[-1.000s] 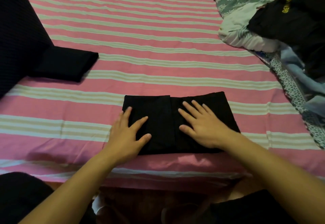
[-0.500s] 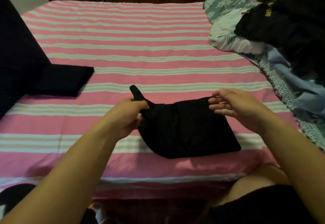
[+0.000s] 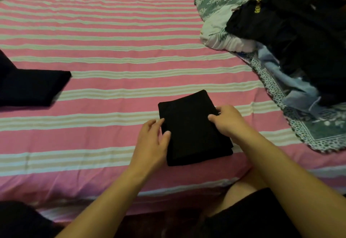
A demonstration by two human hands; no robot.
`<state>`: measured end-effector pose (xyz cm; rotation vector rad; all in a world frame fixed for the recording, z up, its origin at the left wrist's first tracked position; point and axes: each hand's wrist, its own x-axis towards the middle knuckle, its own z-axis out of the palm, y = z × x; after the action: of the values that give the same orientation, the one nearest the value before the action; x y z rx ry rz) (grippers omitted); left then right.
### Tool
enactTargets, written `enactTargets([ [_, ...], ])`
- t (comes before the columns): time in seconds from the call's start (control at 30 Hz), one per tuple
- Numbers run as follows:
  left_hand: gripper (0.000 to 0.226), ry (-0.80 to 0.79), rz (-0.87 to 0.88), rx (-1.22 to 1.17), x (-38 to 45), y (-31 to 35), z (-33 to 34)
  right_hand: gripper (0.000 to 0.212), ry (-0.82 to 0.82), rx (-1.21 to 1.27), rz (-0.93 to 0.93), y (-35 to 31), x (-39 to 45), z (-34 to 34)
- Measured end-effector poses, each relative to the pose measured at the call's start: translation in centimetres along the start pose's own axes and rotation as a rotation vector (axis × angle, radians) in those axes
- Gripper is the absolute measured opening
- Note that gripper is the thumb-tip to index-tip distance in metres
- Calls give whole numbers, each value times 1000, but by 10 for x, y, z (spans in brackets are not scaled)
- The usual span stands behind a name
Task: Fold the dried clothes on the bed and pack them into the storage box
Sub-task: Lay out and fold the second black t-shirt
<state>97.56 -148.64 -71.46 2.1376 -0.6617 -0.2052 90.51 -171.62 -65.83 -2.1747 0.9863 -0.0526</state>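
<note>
Progress on the task appears partial. One black garment point(image 3: 192, 127) lies folded into a compact rectangle on the striped bed point(image 3: 104, 37), near its front edge. A second folded dark garment point(image 3: 35, 88) rests well apart at the left side of the bed. An unfolded pile of clothes point(image 3: 280, 37) sits at the right side of the bed; judging from its bulk, most of the folding is not yet done. No storage box can be identified with certainty in this view, so packing seems not yet begun. The left hand point(image 3: 151, 142) rests against the left edge of the black garment, fingers relaxed and slightly spread, thumb on top; it does not clearly grip the cloth. The right hand point(image 3: 227, 123) holds the right edge of the garment, fingers curled over that edge and thumb pressing the top surface.
</note>
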Motion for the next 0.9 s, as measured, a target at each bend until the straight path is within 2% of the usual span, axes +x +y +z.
enactTargets([
  [0.07, 52, -23, 128, 145, -4, 10, 9, 29, 34, -108, -1, 7, -4, 2],
  [0.13, 56, -157, 188, 316, -6, 25, 21, 42, 9, -297, -12, 14, -10, 5],
  [0.2, 56, -310, 106, 413, -5, 26, 31, 61, 49, -383, -92, 11, -9, 2],
  [0.27, 55, -340, 66, 397, -6, 24, 33, 68, 64, -285, -188, 2, 5, -3],
  [0.3, 55, -317, 49, 341, -8, 25, 31, 68, 17, -251, -198, 0, 16, -2],
  [0.37, 57, -134, -76, 103, -12, 30, 26, 71, -110, -330, -181, 6, 29, 15],
  [0.43, 59, 34, -344, -235, -5, 33, 20, 74, -105, -424, -199, 23, 29, 35],
  [0.5, 57, -25, -646, -602, 6, 32, 16, 74, -40, -357, -226, 32, 23, 42],
  [0.57, 55, -198, -777, -688, 10, 34, 15, 74, -15, -292, -220, 32, 22, 38],
  [0.63, 55, -248, -755, -579, 9, 37, 16, 75, -26, -283, -191, 25, 21, 32],
  [0.73, 30, -200, -630, -517, 13, 40, -10, 78, -91, -128, -191, 11, 11, 28],
  [0.8, 21, -155, -541, -385, 27, 29, -55, 74, -177, 53, -169, 8, 2, 30],
  [0.87, 22, -94, -522, -329, 44, 4, -113, 86, -291, 47, -111, 1, -10, 35],
  [0.9, 28, -3, -533, -328, 51, -11, -137, 89, -294, -2, -116, -6, -12, 39],
])
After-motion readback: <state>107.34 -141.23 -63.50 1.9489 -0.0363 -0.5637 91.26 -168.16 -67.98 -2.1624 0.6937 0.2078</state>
